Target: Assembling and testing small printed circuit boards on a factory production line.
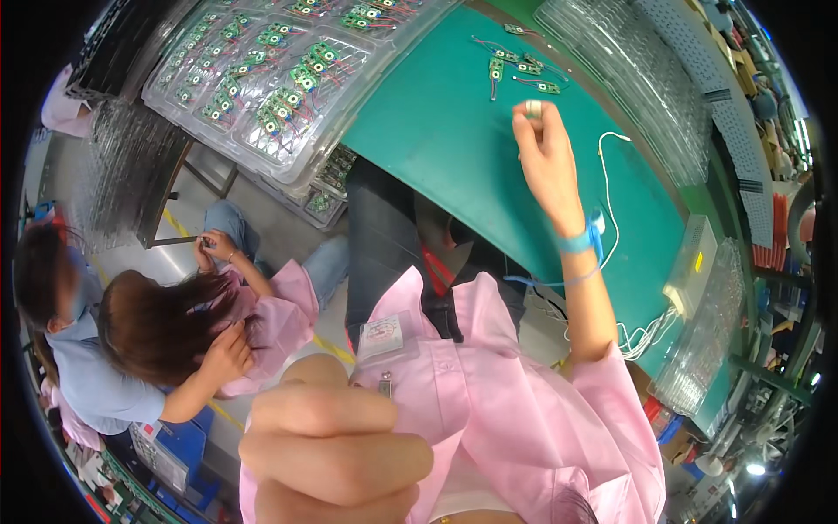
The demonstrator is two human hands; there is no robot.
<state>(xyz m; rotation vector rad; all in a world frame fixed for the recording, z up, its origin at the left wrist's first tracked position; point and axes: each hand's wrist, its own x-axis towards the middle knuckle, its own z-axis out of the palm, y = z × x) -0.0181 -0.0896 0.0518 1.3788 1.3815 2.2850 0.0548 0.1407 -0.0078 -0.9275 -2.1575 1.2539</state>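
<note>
My left hand (pixel 336 441) is a closed fist, large and close in front of my chest at the lower left. Whatever its fingers may hold is hidden. On the green table mat (pixel 436 131) rests my right hand (pixel 548 162), its fingers curled in, thumb near the index fingertip, and nothing visible in them. A pale wrap covers part of one finger, and a blue wrist strap (pixel 573 242) circles the wrist. Just beyond these fingers lie several small green circuit boards (pixel 529 66) with thin red, blue and black wires.
Clear plastic trays (pixel 301 166) of wired boards stand left of the mat. More clear trays (pixel 628 87) line its far right side. A white cable (pixel 616 210) runs past my right wrist towards a pale box (pixel 690 266). Two people (pixel 175 332) are close by on the left.
</note>
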